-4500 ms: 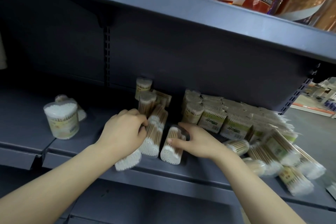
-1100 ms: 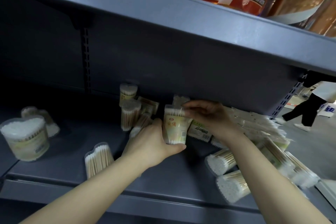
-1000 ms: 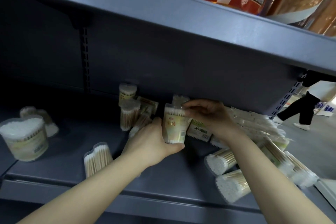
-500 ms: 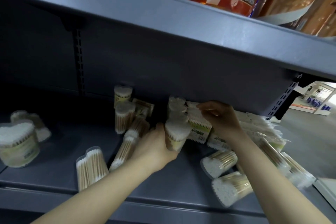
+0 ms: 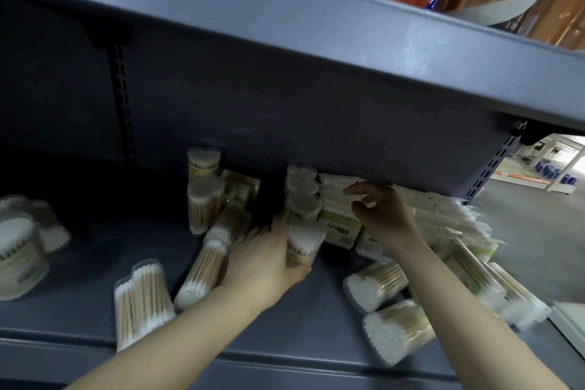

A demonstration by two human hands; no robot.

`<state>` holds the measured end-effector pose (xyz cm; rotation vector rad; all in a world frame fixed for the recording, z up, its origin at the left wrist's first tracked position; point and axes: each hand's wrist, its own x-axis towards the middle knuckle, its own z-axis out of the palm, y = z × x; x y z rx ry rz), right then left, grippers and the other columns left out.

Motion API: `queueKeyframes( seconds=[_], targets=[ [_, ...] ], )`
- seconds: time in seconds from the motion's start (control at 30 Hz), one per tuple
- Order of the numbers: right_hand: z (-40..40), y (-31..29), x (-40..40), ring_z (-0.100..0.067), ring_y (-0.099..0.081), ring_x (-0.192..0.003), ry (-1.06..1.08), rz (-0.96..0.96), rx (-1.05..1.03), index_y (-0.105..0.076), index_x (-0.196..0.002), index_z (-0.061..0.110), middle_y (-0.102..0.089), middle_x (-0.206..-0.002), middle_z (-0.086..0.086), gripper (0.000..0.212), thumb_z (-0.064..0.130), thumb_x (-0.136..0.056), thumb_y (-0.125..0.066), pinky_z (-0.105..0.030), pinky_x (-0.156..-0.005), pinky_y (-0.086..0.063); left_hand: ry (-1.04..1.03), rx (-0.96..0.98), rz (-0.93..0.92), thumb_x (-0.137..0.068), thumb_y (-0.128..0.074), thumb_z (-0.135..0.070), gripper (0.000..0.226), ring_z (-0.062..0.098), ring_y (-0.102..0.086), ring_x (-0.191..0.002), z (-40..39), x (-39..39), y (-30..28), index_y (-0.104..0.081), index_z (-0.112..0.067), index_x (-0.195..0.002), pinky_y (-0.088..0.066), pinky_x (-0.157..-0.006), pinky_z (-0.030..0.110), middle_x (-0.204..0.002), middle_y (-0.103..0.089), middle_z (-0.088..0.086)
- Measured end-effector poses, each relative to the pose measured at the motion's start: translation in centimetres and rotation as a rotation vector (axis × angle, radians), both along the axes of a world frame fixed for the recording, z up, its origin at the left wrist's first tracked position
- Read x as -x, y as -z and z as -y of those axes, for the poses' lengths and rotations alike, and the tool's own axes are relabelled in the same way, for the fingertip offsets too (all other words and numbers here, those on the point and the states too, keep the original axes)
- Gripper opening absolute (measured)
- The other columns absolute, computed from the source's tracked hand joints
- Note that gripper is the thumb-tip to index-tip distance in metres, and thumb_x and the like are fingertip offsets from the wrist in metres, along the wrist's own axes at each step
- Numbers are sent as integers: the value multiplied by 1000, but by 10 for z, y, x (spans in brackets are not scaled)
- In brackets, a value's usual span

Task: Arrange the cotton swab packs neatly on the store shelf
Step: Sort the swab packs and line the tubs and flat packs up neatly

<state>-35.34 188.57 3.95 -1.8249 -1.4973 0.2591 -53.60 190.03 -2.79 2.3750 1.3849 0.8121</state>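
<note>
My left hand point(image 5: 266, 260) grips an upright clear tub of cotton swabs point(image 5: 305, 242) at the front of a short row of like tubs point(image 5: 300, 190) on the grey shelf point(image 5: 285, 348). My right hand point(image 5: 384, 215) hovers over the flat green-labelled swab packs point(image 5: 340, 226) just right of that row, fingers loosely curled and holding nothing. More tubs stand at the back left point(image 5: 202, 165). Others lie on their sides: one at front left point(image 5: 141, 298), one by my left wrist point(image 5: 202, 269), and two at front right point(image 5: 395, 334).
A large heart-shaped swab tub point(image 5: 19, 253) stands at the far left. A pile of flat packs point(image 5: 459, 231) spreads toward the shelf's right end. The upper shelf point(image 5: 316, 41) with red packages hangs low overhead. Store floor point(image 5: 538, 231) shows at right.
Over the last second my left hand carried the tub back and down into the row's front. My right hand let go of its top and shifted right over the flat packs.
</note>
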Motion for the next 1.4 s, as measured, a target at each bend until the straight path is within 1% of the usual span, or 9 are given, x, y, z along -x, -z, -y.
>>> queueKeyframes(
  seconds=[0.07,0.23,0.33,0.53,0.73,0.87,1.07,1.27,1.4],
  targets=[
    [-2,0,-1,-10,-50,-102,37,33,-12,-65,-102,22,-50,-107,10,30,3,-86,-49,-23,-79,-37,25,-112,-49,-73,-69,-45,89,22,-55,-104,1,3,-2,-21,-27,-145,-47,-83,34,-120,-56,-2],
    [-9,0,-3,-22,-48,-122,4,156,167,-48,-134,19,-42,-142,-2,46,3,-91,-41,-28,-97,-38,91,-432,-168,-42,-89,-41,82,28,-66,-91,-1,4,-3,-64,-15,-116,-55,-64,35,-113,-66,4],
    [-12,1,-2,-16,-51,-109,-30,218,288,-38,-141,24,-32,-149,-3,54,1,-92,-36,-28,-94,-39,154,-413,-159,-42,-91,-36,80,27,-66,-100,-8,1,-1,-66,-12,-114,-55,-67,36,-114,-67,3],
    [-18,11,-4,-22,-43,-128,-44,276,337,-44,-137,24,-42,-144,-2,58,-4,-87,-35,-21,-91,-36,185,-218,-122,-92,-53,-33,70,14,-9,-144,-8,-7,-11,-13,-27,-148,-21,-113,28,-155,-10,-11],
    [-21,16,-8,-20,-44,-127,-51,235,299,-46,-136,22,-45,-141,-1,59,-6,-84,-35,-19,-87,-35,190,-243,-121,-47,-90,-25,80,25,-66,-99,-11,-10,-8,-61,-8,-119,-55,-71,29,-119,-64,9],
    [-22,18,-9,-20,-44,-128,-46,232,293,-46,-136,22,-45,-142,-1,59,-5,-85,-35,-23,-94,-38,196,-188,-109,-87,-60,-30,74,18,-21,-141,-9,-11,-12,-19,-21,-148,-26,-111,28,-154,-20,-3],
    [-18,11,-5,-14,-56,-101,-39,181,249,-46,-135,22,-50,-136,-2,58,-7,-86,-35,-15,-63,-41,177,-114,-248,-87,-50,-54,88,16,4,-143,-5,-5,-20,5,-25,-148,-8,-113,29,-156,-1,-9],
    [-24,-4,8,-10,-51,-82,-67,200,102,-48,-131,21,-46,-137,-1,46,0,-90,-42,-12,-52,-34,104,-196,-241,-62,-25,-59,99,28,-23,-138,-13,35,-28,-13,-11,-148,-17,-106,32,-149,-27,7],
    [-26,-9,28,-14,-54,-105,-137,193,-37,-58,-120,16,-54,-126,-1,37,0,-88,-47,-13,-78,-34,16,-301,-140,-68,-43,-37,63,33,-53,-109,-26,61,-27,-49,-13,-126,-41,-88,41,-119,-60,11]
  ],
)
